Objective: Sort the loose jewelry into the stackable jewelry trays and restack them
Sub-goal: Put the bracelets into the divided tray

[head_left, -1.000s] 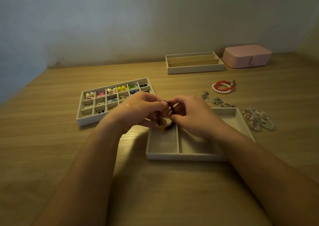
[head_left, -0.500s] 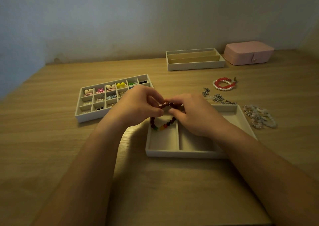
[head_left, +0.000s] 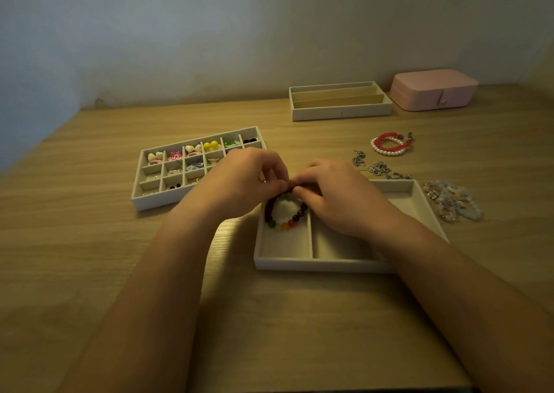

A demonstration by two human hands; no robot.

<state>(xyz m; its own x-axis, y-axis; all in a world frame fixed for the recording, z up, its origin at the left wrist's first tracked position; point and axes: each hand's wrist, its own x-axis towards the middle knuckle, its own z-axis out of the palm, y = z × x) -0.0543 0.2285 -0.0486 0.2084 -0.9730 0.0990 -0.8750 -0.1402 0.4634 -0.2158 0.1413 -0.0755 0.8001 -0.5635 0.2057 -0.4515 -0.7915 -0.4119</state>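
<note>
A dark red beaded bracelet (head_left: 291,222) with a few green, orange and red beads hangs over the left compartment of the near two-compartment tray (head_left: 317,265); it possibly touches the floor. The left hand (head_left: 248,179) and right hand (head_left: 338,194) pinch its top together. Left lies a gridded earring tray (head_left: 156,202). Right on the wooden table (head_left: 90,242) are a silver chain (head_left: 377,167) and clear bead bracelets (head_left: 452,200).

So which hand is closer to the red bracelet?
Right. The right hand sits left of the red bracelet and nearer the person; the left hand is farther left, beyond it.
</note>
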